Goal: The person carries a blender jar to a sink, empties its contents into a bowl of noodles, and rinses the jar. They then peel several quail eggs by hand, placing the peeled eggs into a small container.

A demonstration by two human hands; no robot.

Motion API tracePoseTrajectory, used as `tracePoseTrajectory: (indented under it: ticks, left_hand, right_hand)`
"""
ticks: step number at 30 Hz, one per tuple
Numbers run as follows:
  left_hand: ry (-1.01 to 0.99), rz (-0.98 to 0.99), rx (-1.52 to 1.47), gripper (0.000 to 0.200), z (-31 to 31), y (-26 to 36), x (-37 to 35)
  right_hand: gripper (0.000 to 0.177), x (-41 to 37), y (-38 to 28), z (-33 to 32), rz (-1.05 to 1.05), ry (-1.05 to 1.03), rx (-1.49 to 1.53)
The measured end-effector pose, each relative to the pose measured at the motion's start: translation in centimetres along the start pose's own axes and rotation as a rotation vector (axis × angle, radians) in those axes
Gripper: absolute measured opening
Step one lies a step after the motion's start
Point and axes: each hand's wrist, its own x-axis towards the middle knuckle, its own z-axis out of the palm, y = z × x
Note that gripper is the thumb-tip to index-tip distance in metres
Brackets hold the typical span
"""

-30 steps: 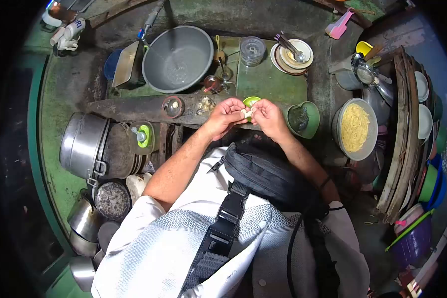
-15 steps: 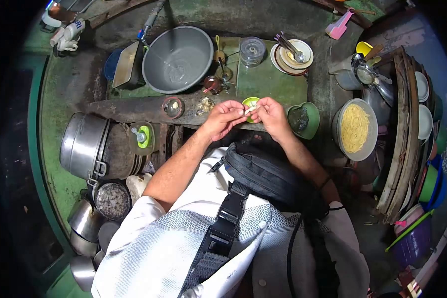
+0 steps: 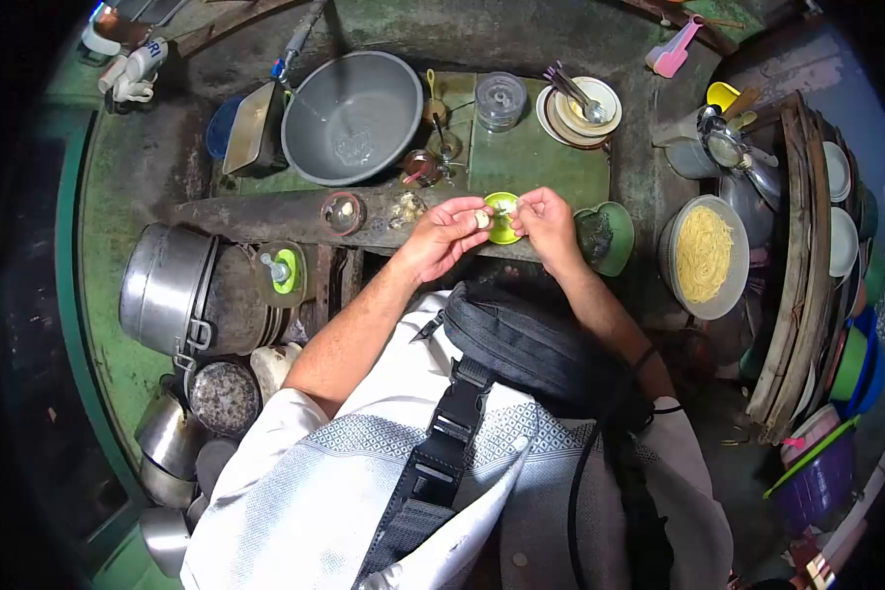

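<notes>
My left hand (image 3: pixel 444 239) pinches a small, pale garlic clove (image 3: pixel 482 219) between thumb and fingers. To its right, my right hand (image 3: pixel 549 228) has its fingertips pressed together, and what they hold is too small to make out. A lime-green bowl (image 3: pixel 502 232) sits between and below both hands, partly covered by them. Whitish scraps (image 3: pixel 504 206) show in it near the right fingertips. Left of my left hand are a clear bag with pale pieces (image 3: pixel 406 209) and a small glass bowl (image 3: pixel 344 213) with pale cloves inside.
A large grey basin (image 3: pixel 352 118) holds some water under a tap pipe (image 3: pixel 300 44). Stacked plates with spoons (image 3: pixel 570 118) stand behind. On the right are a green heart-shaped dish (image 3: pixel 617 241) and a colander of yellow noodles (image 3: pixel 704 256). Metal pots (image 3: pixel 162 285) crowd the left.
My hands have moved apart from a shared grip. The clove stays in my left hand while my right hand has shifted slightly right, uncovering more of the green bowl.
</notes>
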Motion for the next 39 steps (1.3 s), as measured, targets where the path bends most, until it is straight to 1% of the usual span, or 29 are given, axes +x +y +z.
tracePoseTrajectory:
  ticks: [2,3,5,6,7,9,10,11,13,15,17,20,23,24,28,30,34,36,37,39]
  left_hand:
    - [0.024,0.014,0.019,0.026,0.0,-0.1,0.1]
    - [0.025,0.014,0.019,0.026,-0.1,-0.1,0.2]
    - [0.052,0.038,0.061,0.024,-0.1,-0.1,0.3]
    - [0.052,0.038,0.061,0.024,-0.1,-0.2,0.4]
    - [0.063,0.056,0.073,0.023,-0.1,-0.2,0.4]
    - [0.074,0.074,0.085,0.022,-0.1,-0.3,0.4]
    - [0.077,0.080,0.101,0.022,0.1,-0.2,0.5]
    - [0.078,0.086,0.117,0.022,0.2,-0.2,0.5]
    - [0.070,0.092,0.148,0.022,0.1,-0.4,0.8]
    - [0.066,0.104,0.179,0.021,0.0,-0.5,0.8]
    - [0.087,0.121,0.160,0.025,0.3,-0.5,0.9]
    - [0.081,0.130,0.201,0.024,0.3,-0.5,0.9]
    - [0.074,0.128,0.204,0.023,0.5,-0.5,0.7]
    - [0.052,0.112,0.243,0.020,0.0,-0.5,0.8]
    - [0.053,0.094,0.247,0.020,0.6,-0.3,0.5]
    - [0.031,0.058,0.249,0.020,0.7,-0.2,0.4]
    - [0.024,0.042,0.245,0.021,1.1,-0.1,0.2]
    - [-0.009,0.005,0.281,0.023,1.3,0.1,0.1]
    - [-0.010,0.005,0.282,0.023,1.3,0.1,0.0]
    - [-0.020,-0.020,0.290,0.023,1.1,0.1,-0.1]
  right_hand:
    - [0.011,0.2,0.3,-0.2,0.022,0.037,-0.157]
    - [0.011,0.2,0.6,-0.2,0.022,0.037,-0.157]
    - [0.013,-0.1,-0.1,0.4,-0.216,0.076,-0.383]
    - [0.012,-0.5,-0.5,0.4,-0.158,0.080,-0.399]
    - [0.012,-0.7,-0.8,0.7,-0.158,0.080,-0.399]
    - [0.010,-1.1,-1.3,1.1,-0.368,-0.031,-0.340]
    - [0.012,-1.5,-2.3,1.5,-0.405,-0.057,-0.433]
    - [0.012,-1.6,-2.6,1.8,-0.405,-0.055,-0.434]
    - [0.013,-1.7,-3.0,2.1,-0.544,-0.098,-0.579]
    - [0.013,-1.8,-3.2,2.2,-0.577,-0.101,-0.570]
    - [0.011,-1.7,-3.0,2.1,-0.676,-0.083,-0.617]
    - [0.010,-1.8,-3.1,2.0,-0.697,-0.096,-0.674]
    - [0.010,-1.8,-3.2,2.1,-0.656,-0.109,-0.687]
    - [0.010,-1.9,-3.3,2.1,-0.626,-0.116,-0.673]
    - [0.010,-2.0,-3.1,2.2,-0.600,-0.097,-0.645]
    - [0.009,-1.9,-2.6,2.3,-0.441,-0.069,-0.592]
    - [0.010,-1.5,-1.0,2.0,-0.457,-0.047,-0.524]
    - [0.008,-1.6,-1.0,1.9,-0.388,-0.053,-0.538]
    - [0.008,-1.5,-0.6,1.7,-0.389,-0.052,-0.538]
    - [0.007,-1.0,0.4,1.4,-0.180,-0.070,-0.299]
